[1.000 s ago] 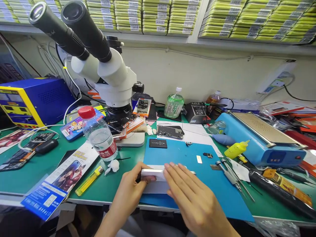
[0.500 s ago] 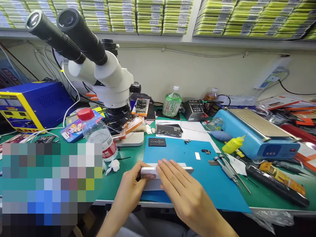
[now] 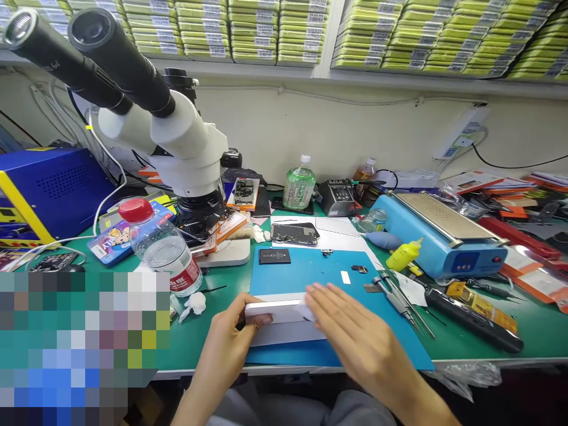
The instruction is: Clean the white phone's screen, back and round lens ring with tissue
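Left hand (image 3: 231, 340) grips a white phone (image 3: 277, 312) at its end; right hand (image 3: 355, 337) lies flat, fingers spread, across it; bottle (image 3: 162, 248) label unreadable

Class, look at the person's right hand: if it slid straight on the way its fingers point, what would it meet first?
Probably the left hand gripping the white phone; the right hand already rests on it.

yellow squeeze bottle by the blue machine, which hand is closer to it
Right. The right hand lies on the blue mat, below and left of the yellow squeeze bottle. The left hand grips the white phone farther left.
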